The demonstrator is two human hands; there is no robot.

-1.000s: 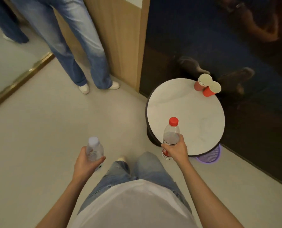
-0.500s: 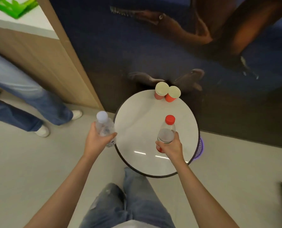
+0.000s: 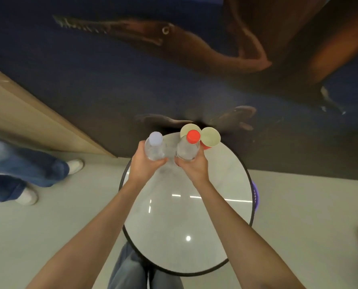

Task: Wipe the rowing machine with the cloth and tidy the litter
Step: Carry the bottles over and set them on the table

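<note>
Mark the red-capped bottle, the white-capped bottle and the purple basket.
red-capped bottle [image 3: 187,152]: head view, clear body below the cap.
white-capped bottle [image 3: 154,150]: head view, clear body below the cap.
purple basket [image 3: 255,197]: head view, the visible sliver of its side.

Before you stands a round white table [image 3: 186,217] with a dark rim, ceiling lights glinting on its top. Behind it you see a dark blue wall [image 3: 86,80] painted with a long-snouted fish [image 3: 144,32], and a wood panel [image 3: 27,117] to its left. On your left, a person in jeans [image 3: 27,172] and white shoes [image 3: 27,197] stands on the pale floor [image 3: 48,230].
</note>
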